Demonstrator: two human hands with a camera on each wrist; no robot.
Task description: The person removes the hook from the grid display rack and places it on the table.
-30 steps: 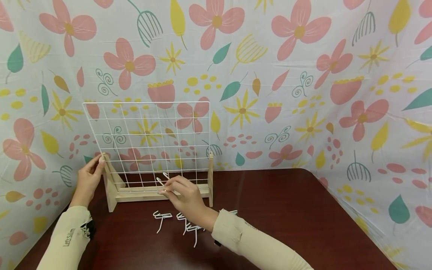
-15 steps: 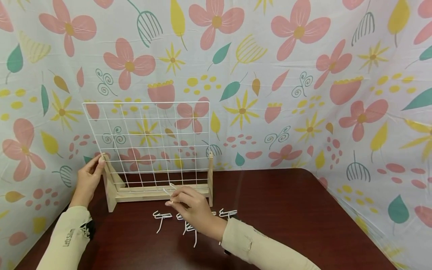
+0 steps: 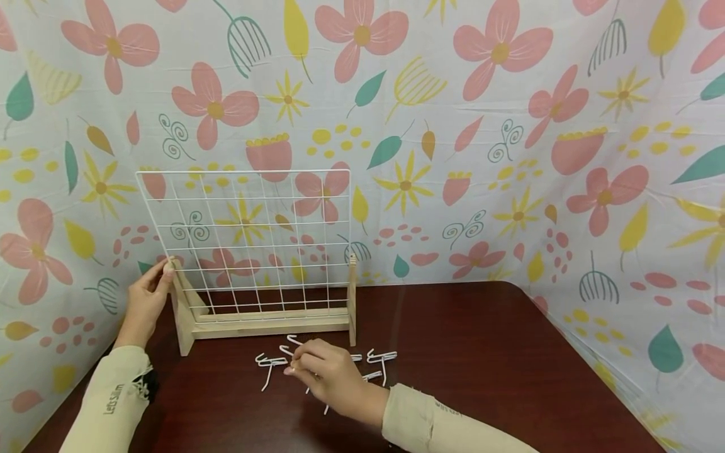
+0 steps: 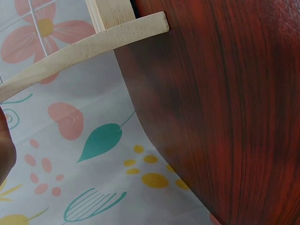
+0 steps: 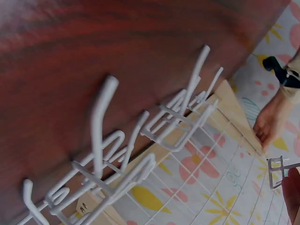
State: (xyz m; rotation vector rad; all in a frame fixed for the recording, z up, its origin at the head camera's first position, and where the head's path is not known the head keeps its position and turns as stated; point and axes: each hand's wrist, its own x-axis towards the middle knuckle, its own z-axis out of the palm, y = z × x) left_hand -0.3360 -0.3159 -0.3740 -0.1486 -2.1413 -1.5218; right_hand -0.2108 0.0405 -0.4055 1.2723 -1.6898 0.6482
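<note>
My left hand (image 3: 143, 305) pinches the top of the left upright of a pale wooden stand (image 3: 272, 326). A white wire grid panel (image 3: 243, 170) stands upright in it, leaning back a little. In front of the stand, my right hand (image 3: 334, 377) holds a white wire hook (image 5: 276, 171) between thumb and fingers, its bent tips pointing away toward the grid. The held hook is apart from the grid. Several like hooks (image 3: 382, 357) lie on the table just beneath and around the right hand, which partly hides them. In the left wrist view only a finger edge shows.
The dark red-brown table (image 3: 464, 365) reaches right of the stand and has a rounded far corner. A flower-patterned curtain (image 3: 430, 75) hangs close behind the grid and along both sides.
My right hand has drawn down and slightly right, away from the grid's lower wires, with the hook still in its fingers. The left hand keeps its place on the stand.
</note>
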